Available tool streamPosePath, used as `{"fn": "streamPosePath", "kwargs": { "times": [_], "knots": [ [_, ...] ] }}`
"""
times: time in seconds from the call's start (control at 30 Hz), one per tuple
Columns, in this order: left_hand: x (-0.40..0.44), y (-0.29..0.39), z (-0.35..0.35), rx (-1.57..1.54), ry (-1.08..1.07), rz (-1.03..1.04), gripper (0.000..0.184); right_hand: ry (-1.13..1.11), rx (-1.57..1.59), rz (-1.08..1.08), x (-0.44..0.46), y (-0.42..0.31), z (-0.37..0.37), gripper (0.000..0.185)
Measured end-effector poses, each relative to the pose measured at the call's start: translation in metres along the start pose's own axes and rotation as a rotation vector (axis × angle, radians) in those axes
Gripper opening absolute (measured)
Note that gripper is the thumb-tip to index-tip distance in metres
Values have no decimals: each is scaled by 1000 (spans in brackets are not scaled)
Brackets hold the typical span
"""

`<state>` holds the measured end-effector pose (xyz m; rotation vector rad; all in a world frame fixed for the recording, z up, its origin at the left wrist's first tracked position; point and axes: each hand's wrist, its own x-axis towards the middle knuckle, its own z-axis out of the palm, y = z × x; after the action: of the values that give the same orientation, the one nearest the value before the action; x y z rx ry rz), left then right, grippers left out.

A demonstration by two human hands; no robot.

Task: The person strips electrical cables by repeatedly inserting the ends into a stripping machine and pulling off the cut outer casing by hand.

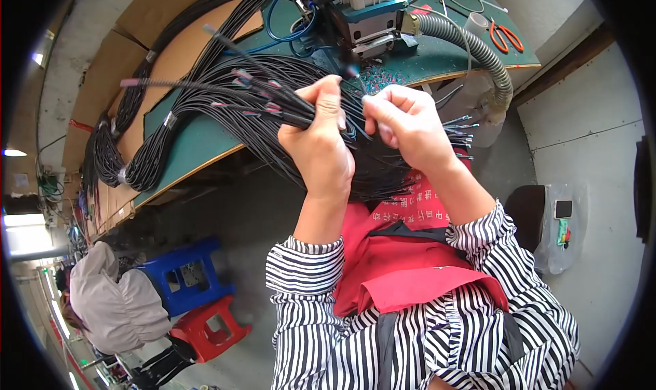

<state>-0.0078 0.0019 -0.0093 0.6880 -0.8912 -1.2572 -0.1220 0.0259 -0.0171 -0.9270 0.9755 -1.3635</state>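
Observation:
My left hand point(320, 140) is wrapped round a bundle of black cables point(266, 103), whose stripped ends with pink and pale wires fan out to the left. To its right, my right hand point(410, 123) is closed in a pinch near a thin cable end below the machine point(369, 21); what its fingertips hold is too small to make out. More long black cables point(225, 96) lie over the green table and hang across my lap, with wire ends showing right of my right hand.
Small coloured scraps point(383, 77) lie by the machine. A grey corrugated hose point(471, 41) curves down at the right, near red-handled scissors point(506, 37) and a tape roll point(476, 24). Blue point(222, 280) and red stools point(198, 345) stand lower left, beside a person in grey point(113, 301).

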Motion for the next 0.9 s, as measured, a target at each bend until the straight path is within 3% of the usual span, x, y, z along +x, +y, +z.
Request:
{"fn": "streamPosePath", "kwargs": {
  "times": [0.23, 0.4, 0.63, 0.9],
  "knots": [
    [-2, -4, -3, -31, -28, 55, 20, 152, 87, 86, 43, 7, -27, 19],
    [-5, -3, 0, -77, -31, 42, 19, 176, 101, 93, 65, 12, -36, 20],
    [-3, -9, -2, -175, -144, 186, 12, 167, 77, 114, 76, 13, -36, 21],
    [-4, -11, -2, -138, -117, 143, 13, 253, -54, 111, 72, 11, -34, 17]
  ]
}}
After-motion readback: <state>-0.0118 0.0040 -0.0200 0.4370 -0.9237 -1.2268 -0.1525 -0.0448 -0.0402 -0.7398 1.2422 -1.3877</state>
